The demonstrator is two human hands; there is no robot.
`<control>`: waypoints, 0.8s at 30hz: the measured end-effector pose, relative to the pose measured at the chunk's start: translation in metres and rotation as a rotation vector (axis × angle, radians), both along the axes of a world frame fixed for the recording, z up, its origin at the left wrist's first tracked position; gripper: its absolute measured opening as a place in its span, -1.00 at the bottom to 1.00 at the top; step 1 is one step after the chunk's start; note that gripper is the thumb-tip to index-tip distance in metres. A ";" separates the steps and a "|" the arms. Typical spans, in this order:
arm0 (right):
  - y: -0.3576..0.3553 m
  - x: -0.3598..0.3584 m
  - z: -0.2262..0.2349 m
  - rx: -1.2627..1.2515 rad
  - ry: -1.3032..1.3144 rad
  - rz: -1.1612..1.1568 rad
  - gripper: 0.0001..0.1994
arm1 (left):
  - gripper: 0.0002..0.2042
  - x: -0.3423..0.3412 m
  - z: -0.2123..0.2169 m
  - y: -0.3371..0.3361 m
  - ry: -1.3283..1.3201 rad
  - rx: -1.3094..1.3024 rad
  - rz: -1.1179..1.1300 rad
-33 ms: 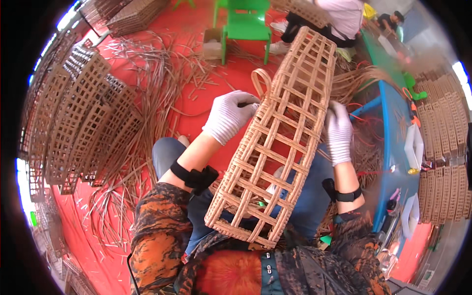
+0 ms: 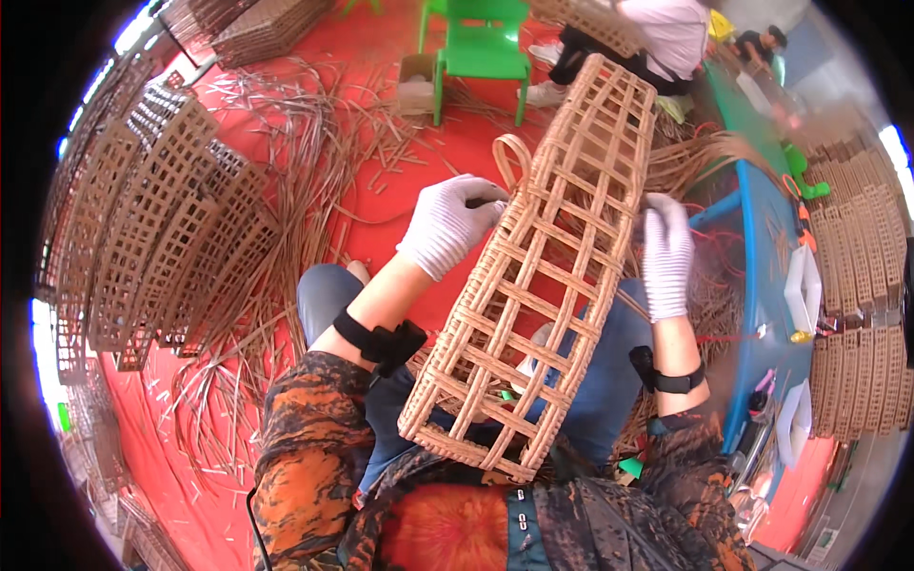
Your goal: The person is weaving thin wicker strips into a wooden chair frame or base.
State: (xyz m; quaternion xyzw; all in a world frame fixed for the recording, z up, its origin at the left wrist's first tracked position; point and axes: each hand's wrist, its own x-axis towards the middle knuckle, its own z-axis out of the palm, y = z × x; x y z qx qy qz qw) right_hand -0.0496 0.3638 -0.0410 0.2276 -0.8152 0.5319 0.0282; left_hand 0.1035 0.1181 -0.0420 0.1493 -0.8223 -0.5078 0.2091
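A long woven basket [image 2: 576, 244] in brown wicker-like strips lies slantwise across my lap, its open grid facing up and its far end pointing away to the right. My left hand [image 2: 447, 226], in a white striped glove, pinches at the basket's left rim. Just above those fingers, a strip loop [image 2: 514, 157] stands out from the rim; whether the fingers hold that strip itself is hidden. Gloved the same way, my right hand [image 2: 668, 257] is beside the basket's right edge, slightly apart from it. Its fingers are half bent and loosely apart, with nothing visible in them.
Woven panels [image 2: 152, 228] are stacked at the left, others [image 2: 862, 247] at the right. Loose strips [image 2: 295, 162] litter the red floor [image 2: 386, 205]. A green chair [image 2: 484, 57] stands ahead, near a seated person [image 2: 671, 38]. A blue-edged table [image 2: 752, 285] runs along my right.
My right hand has shifted slightly right, away from the basket's edge. My left hand stays at the rim, and the basket has barely moved.
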 end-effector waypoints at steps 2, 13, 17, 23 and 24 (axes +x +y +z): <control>-0.004 -0.007 0.009 -0.218 0.162 0.021 -0.81 | -0.83 -0.006 -0.005 0.003 0.009 0.029 0.002; -0.047 0.031 0.043 0.287 0.562 0.204 -0.86 | -0.77 0.002 -0.014 -0.019 0.163 0.223 -0.122; -0.043 0.030 0.044 0.378 0.540 0.172 -0.83 | -0.82 -0.001 -0.024 -0.030 0.145 0.343 -0.228; -0.032 0.030 0.045 0.403 0.494 0.183 -0.81 | -0.88 0.006 -0.028 -0.038 0.143 0.385 -0.359; -0.031 0.031 0.046 0.351 0.441 0.190 -0.80 | -0.88 0.007 -0.025 -0.036 0.113 0.405 -0.356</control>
